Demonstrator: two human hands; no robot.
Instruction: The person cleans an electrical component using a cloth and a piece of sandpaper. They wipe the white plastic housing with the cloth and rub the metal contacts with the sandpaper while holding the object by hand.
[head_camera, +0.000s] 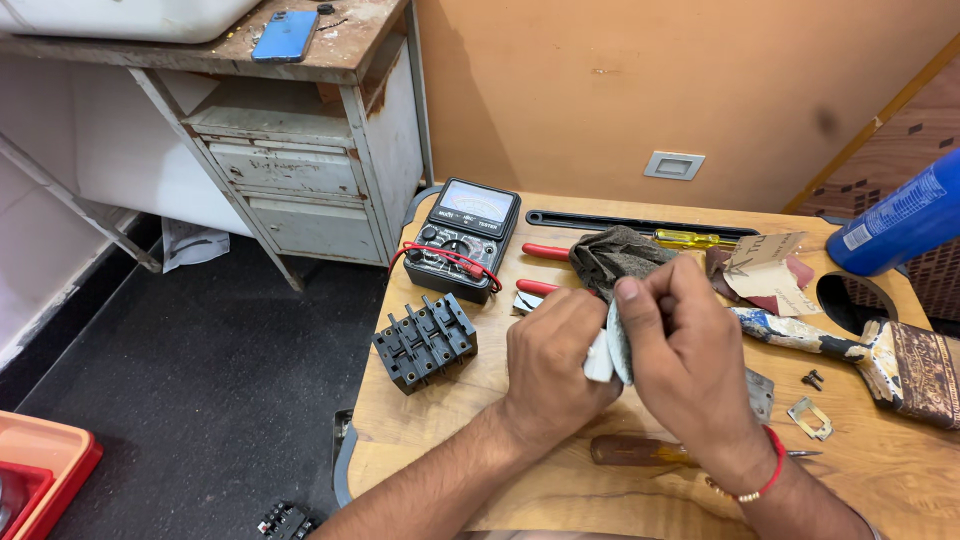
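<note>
Both hands meet over the desk. The left hand pinches a small white part, and the right hand presses a grey sanding sheet against it. A black contactor and a multimeter sit just left; a screwdriver lies beneath the wrists.

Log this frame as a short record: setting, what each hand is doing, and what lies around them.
Setting: wooden table against an orange wall.
Left hand: grips a small white part.
Right hand: presses a grey abrasive sheet to the part.
Left of hands: black terminal block, analog multimeter.
Behind: red-handled pliers, rag.
Right: paintbrush, blue can.
Near edge: screwdriver.
</note>
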